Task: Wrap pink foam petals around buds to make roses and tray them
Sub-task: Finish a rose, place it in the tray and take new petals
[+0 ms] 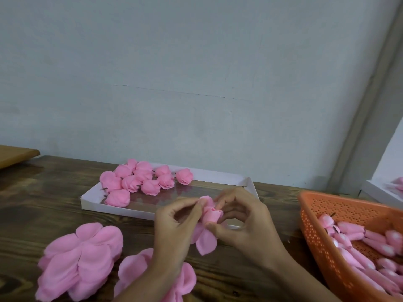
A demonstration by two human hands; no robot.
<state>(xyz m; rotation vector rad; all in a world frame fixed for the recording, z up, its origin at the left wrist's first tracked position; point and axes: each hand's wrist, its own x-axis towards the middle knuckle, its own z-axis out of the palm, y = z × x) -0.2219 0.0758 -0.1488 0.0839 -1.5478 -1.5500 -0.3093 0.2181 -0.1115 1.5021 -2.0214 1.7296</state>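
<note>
Bud [212, 214]: sits between my two hands, just in front of the tray's near wall. Its long axis is roughly upright, tip tilted away from me.
Petal piece [206, 240]: hangs under the bud, one lobe lifted against its upper left.
Left hand [174, 216]: thumb and forefinger pinch that lifted lobe.
Right hand [244, 216]: thumb and fingers are curled round the bud's right side and base; I judge it the nearer, steadying hand.
Tray [122, 211]: directly behind my hands, with finished roses [139, 182] bunched at its far left.
Petal stacks [82, 258]: beside my left wrist.
Basket [314, 236]: to my right, holding spare buds [353, 232].
In the way: nothing I can see.
</note>
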